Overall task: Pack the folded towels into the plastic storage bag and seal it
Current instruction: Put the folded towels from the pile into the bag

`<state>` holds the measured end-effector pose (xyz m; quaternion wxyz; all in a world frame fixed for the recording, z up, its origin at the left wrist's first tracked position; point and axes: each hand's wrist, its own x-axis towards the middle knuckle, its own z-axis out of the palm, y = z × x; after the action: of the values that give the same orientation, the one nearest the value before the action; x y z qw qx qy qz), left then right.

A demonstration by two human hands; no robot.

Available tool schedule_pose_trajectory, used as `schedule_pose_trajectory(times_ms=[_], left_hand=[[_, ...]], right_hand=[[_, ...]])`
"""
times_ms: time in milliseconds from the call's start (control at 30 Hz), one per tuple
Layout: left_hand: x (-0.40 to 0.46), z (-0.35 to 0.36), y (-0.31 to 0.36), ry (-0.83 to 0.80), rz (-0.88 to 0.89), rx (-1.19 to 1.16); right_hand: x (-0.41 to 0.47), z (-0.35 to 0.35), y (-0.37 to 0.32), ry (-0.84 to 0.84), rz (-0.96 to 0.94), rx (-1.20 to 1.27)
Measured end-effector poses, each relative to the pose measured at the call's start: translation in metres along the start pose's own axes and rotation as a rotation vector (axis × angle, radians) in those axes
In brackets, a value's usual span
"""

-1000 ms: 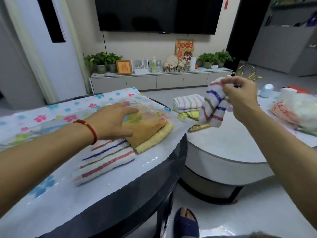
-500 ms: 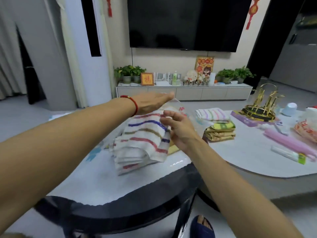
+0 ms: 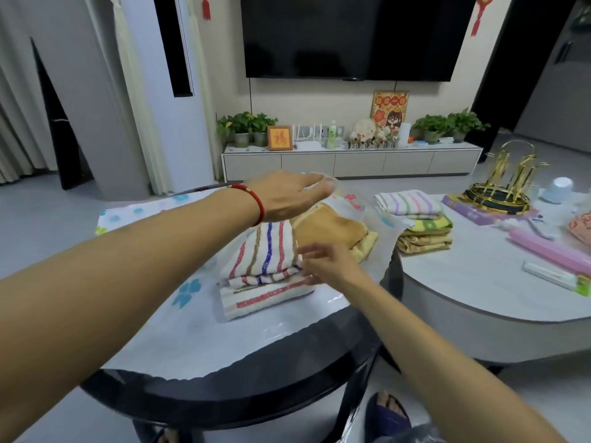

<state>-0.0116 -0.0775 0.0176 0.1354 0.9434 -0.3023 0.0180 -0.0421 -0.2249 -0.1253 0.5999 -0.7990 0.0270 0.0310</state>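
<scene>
A clear plastic storage bag with flower prints [image 3: 179, 314] lies across the dark round table [image 3: 243, 394]. Two striped white towels [image 3: 268, 266] are stacked in the bag, beside folded yellow towels [image 3: 332, 231]. My left hand [image 3: 287, 195] lifts the bag's upper layer, fingers around its edge. My right hand [image 3: 326, 262] touches the right end of the top striped towel with loosely bent fingers. More folded towels [image 3: 415, 219] are stacked on the pale table [image 3: 479, 298] to the right.
On the pale table stand a gold rack [image 3: 502, 183], a purple box [image 3: 473, 212], a pink roll [image 3: 550, 251] and a small white box [image 3: 556, 278]. A TV cabinet [image 3: 351, 161] runs along the far wall. My slippered foot [image 3: 387, 414] is under the dark table.
My right hand brought the striped towel from the pale table and set it on the other striped towel in the bag. My left hand rose off the towels, lifting the bag's top layer.
</scene>
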Motion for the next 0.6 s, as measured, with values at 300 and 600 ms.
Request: schedule_pose_trajectory(times_ms=[300,600], left_hand=[[0.023,0.055,0.016,0.051,0.048,0.249],[0.082,0.098,0.028,0.038,0.11,0.359]], right_hand=[[-0.032,-0.156,0.028,0.323,-0.156,-0.434],[0.086,-0.258,0.08,0.677,-0.072,-0.586]])
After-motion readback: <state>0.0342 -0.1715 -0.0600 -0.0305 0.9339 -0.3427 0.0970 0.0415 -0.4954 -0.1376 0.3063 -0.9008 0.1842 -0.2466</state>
